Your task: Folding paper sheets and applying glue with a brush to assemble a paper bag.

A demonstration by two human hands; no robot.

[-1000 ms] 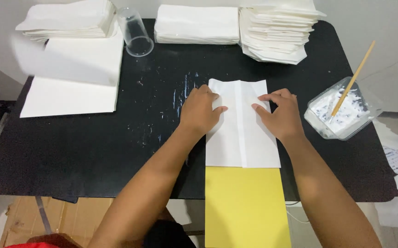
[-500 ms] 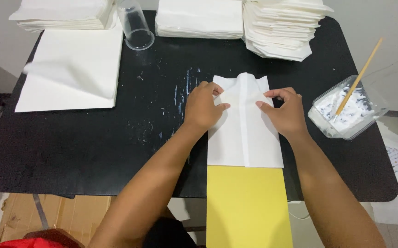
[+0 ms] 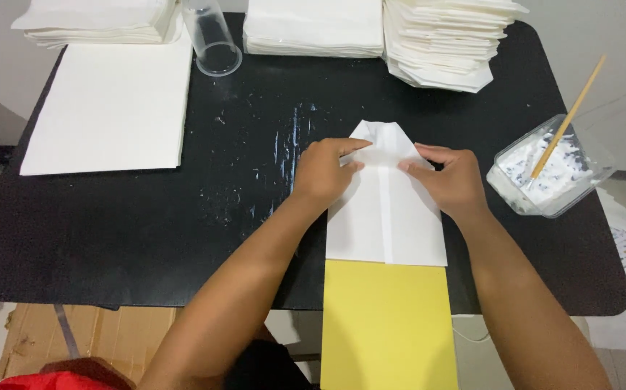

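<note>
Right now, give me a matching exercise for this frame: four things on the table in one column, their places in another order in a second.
Things:
1. clear cup
2. yellow sheet
3. clear tub with stick
4. folded white paper

Places:
A. under both hands
B. lying on its side at the table's far edge
C. at the table's right edge
D. hanging over the near edge

Pairs: 1-B, 2-D, 3-C, 4-A

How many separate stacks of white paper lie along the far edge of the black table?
3: a left stack at the far-left corner, a middle stack right of the clear cup, and a right stack of folded pieces. Their tops are cut off by the frame.
</note>
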